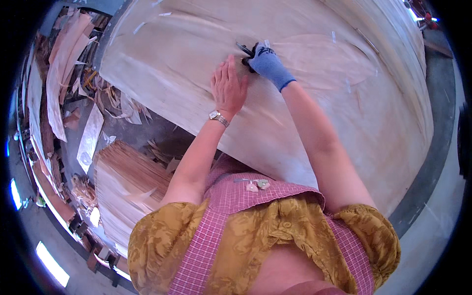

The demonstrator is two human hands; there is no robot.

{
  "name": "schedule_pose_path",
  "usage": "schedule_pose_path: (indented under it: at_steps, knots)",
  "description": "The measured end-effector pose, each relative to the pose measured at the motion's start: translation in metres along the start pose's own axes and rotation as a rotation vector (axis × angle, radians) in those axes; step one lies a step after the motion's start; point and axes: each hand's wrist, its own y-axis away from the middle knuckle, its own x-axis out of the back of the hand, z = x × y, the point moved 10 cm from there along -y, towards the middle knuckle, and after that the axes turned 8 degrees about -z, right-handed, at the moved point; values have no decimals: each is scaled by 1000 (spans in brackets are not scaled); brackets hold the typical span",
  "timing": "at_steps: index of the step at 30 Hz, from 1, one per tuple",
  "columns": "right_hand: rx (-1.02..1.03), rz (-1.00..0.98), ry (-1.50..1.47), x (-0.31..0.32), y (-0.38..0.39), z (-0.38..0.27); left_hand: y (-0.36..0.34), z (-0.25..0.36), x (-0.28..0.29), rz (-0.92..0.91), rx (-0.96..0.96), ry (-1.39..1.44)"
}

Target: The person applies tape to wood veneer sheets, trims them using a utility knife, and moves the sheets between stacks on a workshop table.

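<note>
A broad pale wood veneer sheet (324, 128) lies beneath both hands, with small white tape strips and an oval lighter area on it. My left hand (229, 86), bare with a wristwatch, rests flat on the sheet, fingers stretched out, just below and left of the other hand. My right hand (265, 64), in a blue-grey glove, is closed on a dark hand tool (244, 48) whose thin end points up and left. The tool's exact kind is too small to make out, and part of it is hidden by the glove.
At the left, long torn veneer strips and scraps (64, 78) lie over a grey surface. A stack of reddish veneer sheets (120, 187) sits at lower left, beside the pale sheet. A grey curved edge (432, 162) runs along the right.
</note>
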Motion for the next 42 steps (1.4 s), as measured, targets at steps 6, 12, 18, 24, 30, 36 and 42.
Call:
schedule_pose_path:
  at_steps: [6, 12, 18, 24, 30, 36, 42]
  knots:
    - [-112, 209, -75, 29, 74, 46, -13, 14, -21, -177, -38, -183]
    - [-154, 568, -256, 17, 297, 127, -14, 23, -68, -373, -124, -234]
    - [-459, 508, -877, -86, 501, 246, 103, 242, -128, -286, -596, -260]
    - [-781, 901, -757, -199, 732, 338, 269, 435, -225, -440, -1050, -236]
    - [-1161, 1001, -677, -247, 890, 427, 259, 455, -261, -614, -783, -420]
    - [-1144, 1136, -758, -223, 966, 541, 223, 454, -278, -676, -644, -393]
    - [-1158, 1551, -902, -229, 1078, 748, 260, 580, -322, -508, -459, -500]
